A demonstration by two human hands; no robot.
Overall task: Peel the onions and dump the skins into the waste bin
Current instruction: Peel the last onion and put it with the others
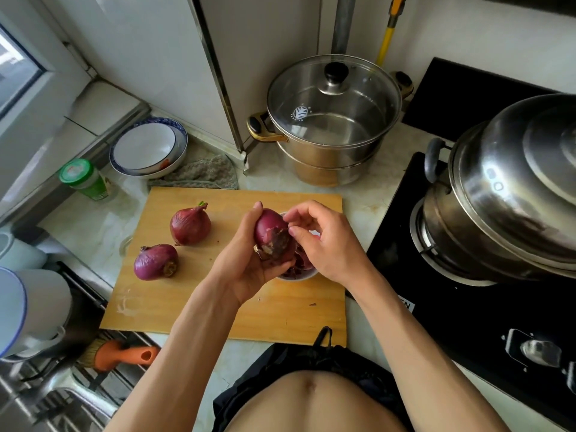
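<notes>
Left hand [249, 263] cradles a red onion [272, 235] over the white bowl [296, 275] of skins on the cutting board [218, 313], fingers curled round it; right hand [324, 244] pinches at its peel. Two more onions [190, 226] wait on the board's left.

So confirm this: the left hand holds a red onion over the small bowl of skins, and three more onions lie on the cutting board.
Not quite. The head view shows two more onions on the cutting board, not three: one with a green sprout and one nearer the sink. The rest stands: the left hand holds a red onion over the small bowl of skins.
</notes>
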